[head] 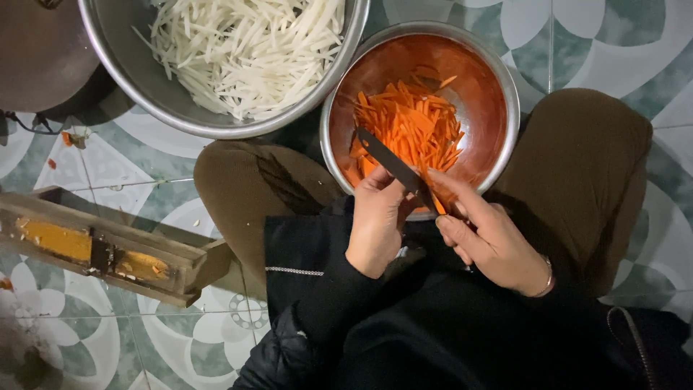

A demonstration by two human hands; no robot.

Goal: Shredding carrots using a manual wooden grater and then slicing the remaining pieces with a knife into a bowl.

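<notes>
Sitting at upper left: big round metal bowl (119,79) heaped with white strips, all cut. Right of it, smaller round metal bowl (505,87) partly filled with thin orange carrot sticks (410,128). Below, left hand (375,224) wrapped around long dark knife (390,163); right hand (491,242) pinching last small carrot bit (458,206). Nearly finished, probably.

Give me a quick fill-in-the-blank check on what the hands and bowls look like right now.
1. The left hand holds a dark ____ over the smaller bowl.
2. The smaller bowl holds ____ carrot strips.
3. The right hand pinches a small carrot piece against the ____.
4. The large bowl holds ____ vegetable strips.

Missing words: knife; orange; blade; white
</notes>
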